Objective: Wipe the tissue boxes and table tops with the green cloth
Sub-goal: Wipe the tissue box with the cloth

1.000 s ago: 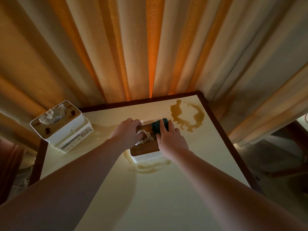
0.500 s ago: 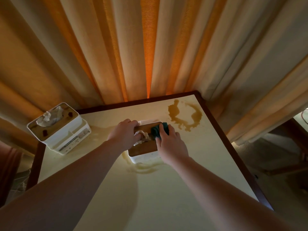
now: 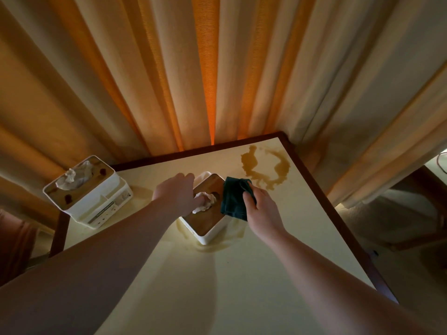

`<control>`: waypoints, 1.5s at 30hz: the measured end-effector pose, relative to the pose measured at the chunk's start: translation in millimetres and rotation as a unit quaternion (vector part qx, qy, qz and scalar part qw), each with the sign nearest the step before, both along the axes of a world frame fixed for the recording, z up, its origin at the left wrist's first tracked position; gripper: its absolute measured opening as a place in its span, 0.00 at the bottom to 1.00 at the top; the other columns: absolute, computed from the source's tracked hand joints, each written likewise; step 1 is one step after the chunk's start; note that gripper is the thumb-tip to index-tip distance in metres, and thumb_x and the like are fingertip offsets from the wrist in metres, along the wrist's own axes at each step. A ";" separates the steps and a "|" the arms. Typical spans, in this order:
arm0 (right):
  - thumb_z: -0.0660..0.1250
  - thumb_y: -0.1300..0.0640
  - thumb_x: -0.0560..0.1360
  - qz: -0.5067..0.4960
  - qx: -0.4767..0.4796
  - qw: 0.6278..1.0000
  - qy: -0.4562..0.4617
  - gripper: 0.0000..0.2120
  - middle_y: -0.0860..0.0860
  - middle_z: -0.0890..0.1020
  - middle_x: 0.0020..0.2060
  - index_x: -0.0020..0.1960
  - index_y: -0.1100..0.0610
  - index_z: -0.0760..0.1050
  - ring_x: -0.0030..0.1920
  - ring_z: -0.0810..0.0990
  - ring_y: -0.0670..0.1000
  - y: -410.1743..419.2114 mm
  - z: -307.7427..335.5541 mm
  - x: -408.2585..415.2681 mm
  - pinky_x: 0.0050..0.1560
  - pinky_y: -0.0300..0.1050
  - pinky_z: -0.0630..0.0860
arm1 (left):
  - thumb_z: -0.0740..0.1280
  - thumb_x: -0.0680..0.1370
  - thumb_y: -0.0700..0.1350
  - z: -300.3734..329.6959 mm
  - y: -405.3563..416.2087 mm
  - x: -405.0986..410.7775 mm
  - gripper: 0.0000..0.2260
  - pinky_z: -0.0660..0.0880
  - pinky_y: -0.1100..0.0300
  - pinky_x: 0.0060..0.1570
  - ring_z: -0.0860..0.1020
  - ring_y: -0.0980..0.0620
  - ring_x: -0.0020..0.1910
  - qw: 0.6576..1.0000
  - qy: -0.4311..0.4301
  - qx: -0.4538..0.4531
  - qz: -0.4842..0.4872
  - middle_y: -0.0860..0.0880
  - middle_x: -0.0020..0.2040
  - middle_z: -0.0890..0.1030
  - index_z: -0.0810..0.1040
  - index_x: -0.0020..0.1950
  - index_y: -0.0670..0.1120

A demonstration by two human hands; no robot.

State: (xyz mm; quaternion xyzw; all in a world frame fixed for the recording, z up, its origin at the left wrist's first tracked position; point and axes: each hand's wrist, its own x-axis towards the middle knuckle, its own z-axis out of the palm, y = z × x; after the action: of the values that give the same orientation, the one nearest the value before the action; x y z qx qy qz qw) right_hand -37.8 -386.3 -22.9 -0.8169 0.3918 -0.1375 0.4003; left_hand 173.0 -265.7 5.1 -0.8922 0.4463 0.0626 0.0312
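Note:
A white tissue box with a wooden lid (image 3: 206, 220) stands mid-table in a thin brown puddle, a white tissue sticking out of its slot. My left hand (image 3: 177, 194) lies over the box's left side, fingers curled round its far edge. My right hand (image 3: 262, 211) grips the dark green cloth (image 3: 234, 201), which hangs against the box's right edge. A second white tissue box (image 3: 89, 189) with brown spots on its lid sits on a white base at the table's far left corner. A brown spill (image 3: 264, 169) marks the cream table top (image 3: 242, 274) near the far right corner.
Heavy orange-beige curtains (image 3: 193, 68) hang right behind the table. The table has a dark wooden rim (image 3: 321, 189) on the right; beyond it lies carpeted floor. A reddish chair back (image 3: 14, 243) stands at the left.
My right hand has drawn the green cloth off the lid to the box's right edge, and the cloth now hangs unfolded. The left hand stays on the box.

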 end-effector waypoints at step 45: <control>0.52 0.40 0.85 -0.151 0.257 0.940 -0.167 0.28 0.48 0.61 0.82 0.83 0.46 0.58 0.80 0.63 0.51 43.0 -39.1 23.1 0.80 0.53 0.62 | 0.66 0.81 0.50 -19.6 -23.9 -18.8 0.22 0.72 0.52 0.65 0.73 0.48 0.69 0.988 0.089 -0.099 -0.079 0.50 0.72 0.74 0.72 0.76 0.51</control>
State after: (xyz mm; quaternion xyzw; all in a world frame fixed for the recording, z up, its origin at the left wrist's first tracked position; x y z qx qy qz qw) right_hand -14.7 -343.4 -62.0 -0.5830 0.4598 -0.2252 0.6308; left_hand 154.1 -289.7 -14.5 -0.8435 0.5207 0.0942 -0.0922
